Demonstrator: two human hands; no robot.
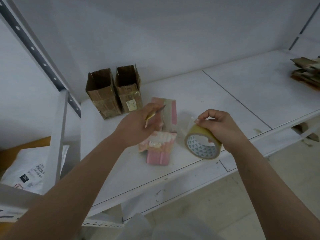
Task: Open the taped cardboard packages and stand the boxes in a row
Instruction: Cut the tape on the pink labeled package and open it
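Left hand (136,125) pinches knife (155,112) over pink box (168,111), mid-frame, likely to slit tape; right hand (216,125) fingers clamp tape roll (202,144).

Before you: two upright boxes (113,92) of rough, matt brown cardboard with glossy tape patches, on a shelf (216,101) of white-painted metal, scuffed and matt. Your right hand (218,127) grips a tape roll (202,144), glossy yellowish plastic film on a printed paper core; pink package (161,134), smooth paper, partly taped.
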